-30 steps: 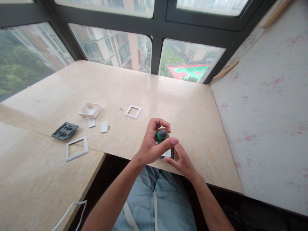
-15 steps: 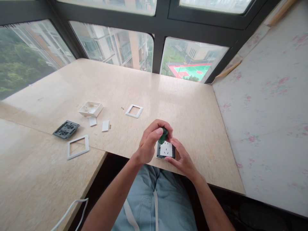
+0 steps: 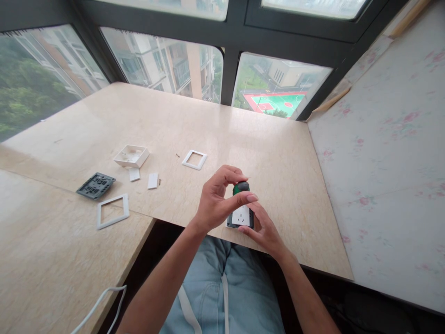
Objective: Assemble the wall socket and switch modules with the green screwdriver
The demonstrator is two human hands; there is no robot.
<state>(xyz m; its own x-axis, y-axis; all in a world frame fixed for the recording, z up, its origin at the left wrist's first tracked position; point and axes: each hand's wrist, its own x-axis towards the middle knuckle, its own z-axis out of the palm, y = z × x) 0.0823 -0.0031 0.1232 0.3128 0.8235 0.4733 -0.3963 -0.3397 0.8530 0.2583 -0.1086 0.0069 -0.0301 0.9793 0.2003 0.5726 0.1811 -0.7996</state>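
Note:
A green screwdriver (image 3: 240,187) with a dark end cap stands upright over a wall socket (image 3: 240,216). My left hand (image 3: 222,192) curls loosely around its handle, the thumb stretched across the near side and the fingers bent behind. The tip is hidden. At the table's front edge lies the socket, a white face with slots in a dark frame. My right hand (image 3: 261,226) grips its right side between thumb and fingers. The socket's upper part is covered by my left hand and the handle.
On the left lie a white box (image 3: 131,156), a dark mounting plate (image 3: 96,186), a large white frame (image 3: 113,212), two white covers (image 3: 152,181) and small screws (image 3: 177,155). A smaller white frame (image 3: 194,159) lies beyond my hands. A white cable (image 3: 100,301) hangs at lower left.
My left hand has shifted its grip on the screwdriver, with the thumb now swung out to the right and the fingers looser. My right hand stays at the socket.

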